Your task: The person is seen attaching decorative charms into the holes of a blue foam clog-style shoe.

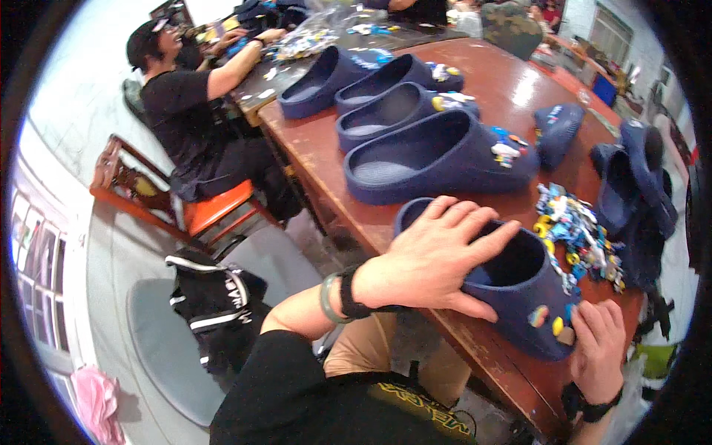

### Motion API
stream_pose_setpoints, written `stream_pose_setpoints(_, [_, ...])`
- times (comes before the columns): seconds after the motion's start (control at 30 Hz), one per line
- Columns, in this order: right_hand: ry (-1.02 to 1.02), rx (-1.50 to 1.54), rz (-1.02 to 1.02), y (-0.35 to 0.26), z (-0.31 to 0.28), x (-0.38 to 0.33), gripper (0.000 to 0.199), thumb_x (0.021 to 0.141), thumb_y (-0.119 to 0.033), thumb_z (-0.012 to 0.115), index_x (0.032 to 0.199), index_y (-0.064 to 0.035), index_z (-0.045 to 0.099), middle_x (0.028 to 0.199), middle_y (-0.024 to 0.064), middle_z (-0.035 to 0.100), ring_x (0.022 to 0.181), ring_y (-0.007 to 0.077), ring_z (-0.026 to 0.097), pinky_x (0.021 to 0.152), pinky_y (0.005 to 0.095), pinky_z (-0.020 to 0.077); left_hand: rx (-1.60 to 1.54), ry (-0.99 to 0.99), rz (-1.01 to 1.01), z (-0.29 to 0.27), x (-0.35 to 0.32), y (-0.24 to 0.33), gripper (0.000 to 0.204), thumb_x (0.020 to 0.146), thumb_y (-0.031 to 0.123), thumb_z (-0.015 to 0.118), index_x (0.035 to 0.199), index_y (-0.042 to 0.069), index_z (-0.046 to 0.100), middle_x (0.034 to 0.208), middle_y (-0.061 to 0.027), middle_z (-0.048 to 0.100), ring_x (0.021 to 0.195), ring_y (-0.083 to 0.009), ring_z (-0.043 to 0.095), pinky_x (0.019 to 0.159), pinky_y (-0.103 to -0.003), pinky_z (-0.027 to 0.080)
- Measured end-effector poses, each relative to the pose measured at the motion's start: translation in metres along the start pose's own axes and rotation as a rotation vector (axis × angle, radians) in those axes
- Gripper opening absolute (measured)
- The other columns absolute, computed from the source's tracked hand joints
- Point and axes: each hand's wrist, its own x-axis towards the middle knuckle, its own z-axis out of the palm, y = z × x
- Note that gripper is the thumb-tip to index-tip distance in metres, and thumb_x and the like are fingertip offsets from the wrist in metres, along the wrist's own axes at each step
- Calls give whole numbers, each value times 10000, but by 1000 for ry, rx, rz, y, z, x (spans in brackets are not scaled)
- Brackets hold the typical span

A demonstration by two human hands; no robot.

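A navy blue clog lies at the table's near edge, its toe pointing toward the lower right. Small charms sit on its toe: a rainbow-coloured one, a yellow charm and a bluish one. My left hand rests across the clog's foot opening with spread fingers, thumb against the near side. At the toe, my right hand has its fingers bent and close together against the clog; its thumb is hidden. A small tan piece shows beside it. Just beyond the clog is a pile of colourful charms.
More navy clogs with charms stand in a row farther up the red-brown table. Other clogs lie at the right. A person sits at the far left near a charm heap. A grey chair holds a black bag.
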Motion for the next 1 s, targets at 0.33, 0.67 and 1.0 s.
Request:
stream_pose_setpoints(0.33, [156,247,194,-9,17,-31,338,738,52,612,1073,8,630,1059,165,592,940,357,576,834,428,487,-55,78,22,8,-12,10,899,681,632,741,1302,30,493,1257,-172,522,1153,-338,519,990,-434,387])
stream_pose_setpoints(0.67, [157,408,219,-1,22,-34,319,886,-24,576,1203,11,584,1181,167,547,1049,304,533,909,374,456,-71,20,185,-8,-44,-10,336,759,362,765,881,101,592,954,-17,608,873,-217,585,723,-354,457])
stream_pose_setpoints(1.0, [287,614,372,7,25,-49,248,943,-77,544,1172,19,558,1214,144,516,946,219,573,819,311,485,329,433,-39,-72,10,-25,353,698,286,782,850,61,557,807,-98,551,776,-307,580,650,-403,472])
